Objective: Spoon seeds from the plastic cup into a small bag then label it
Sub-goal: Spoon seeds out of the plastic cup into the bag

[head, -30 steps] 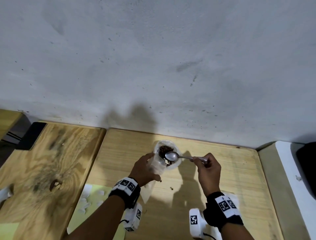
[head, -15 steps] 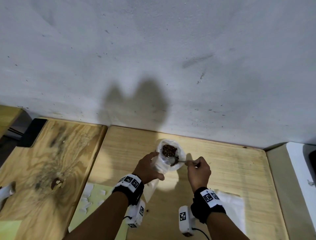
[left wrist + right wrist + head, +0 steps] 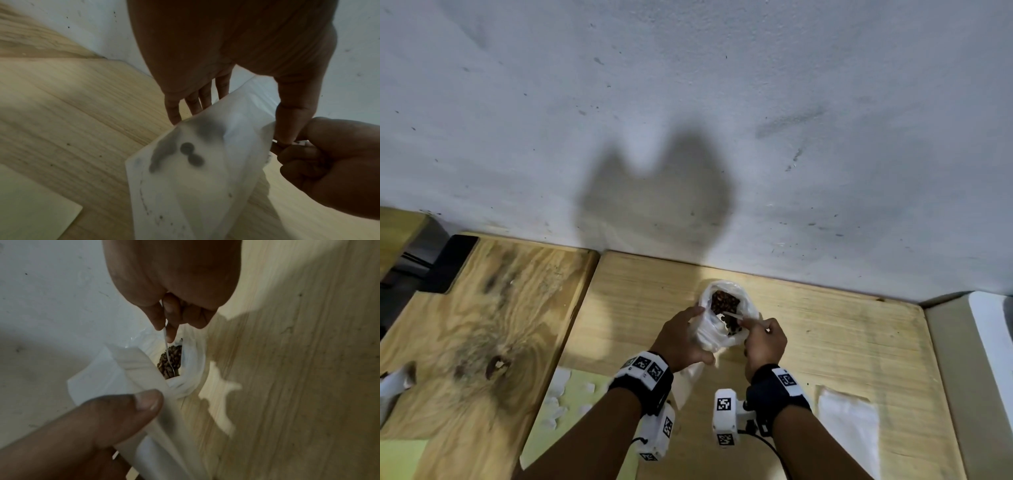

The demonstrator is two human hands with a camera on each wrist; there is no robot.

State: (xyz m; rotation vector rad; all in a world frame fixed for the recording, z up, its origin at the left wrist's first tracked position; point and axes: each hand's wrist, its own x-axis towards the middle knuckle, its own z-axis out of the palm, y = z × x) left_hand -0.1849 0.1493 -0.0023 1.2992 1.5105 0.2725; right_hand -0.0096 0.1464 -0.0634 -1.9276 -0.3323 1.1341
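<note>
The left hand (image 3: 681,337) holds a small white bag (image 3: 191,178) up off the wooden counter (image 3: 825,335), thumb pressed on the bag's near face and the four fingers (image 3: 193,104) lying fairly straight behind its far face, so the bag's upper edge is pinched between them. Through the thin bag wall a few dark round seeds (blurred shadows in the left wrist view) show just below the fingers.

The right hand (image 3: 765,342) is curled around the thin handle of a spoon (image 3: 167,353), thumb and fingertips pinching it. The spoon points away from those fingers and down into the plastic cup (image 3: 726,308), which stands on the counter just beyond both hands, close to the wall (image 3: 688,102). Brown seeds (image 3: 170,360) fill the cup, and the spoon's bowl lies among them. The bag's mouth sits right beside the cup's rim, touching or nearly so; which, I cannot tell.

Near the right wrist, a white sheet (image 3: 849,425) lies flat on the counter. Near the left forearm lies a pale green sheet (image 3: 582,401) with small white scraps on it.
</note>
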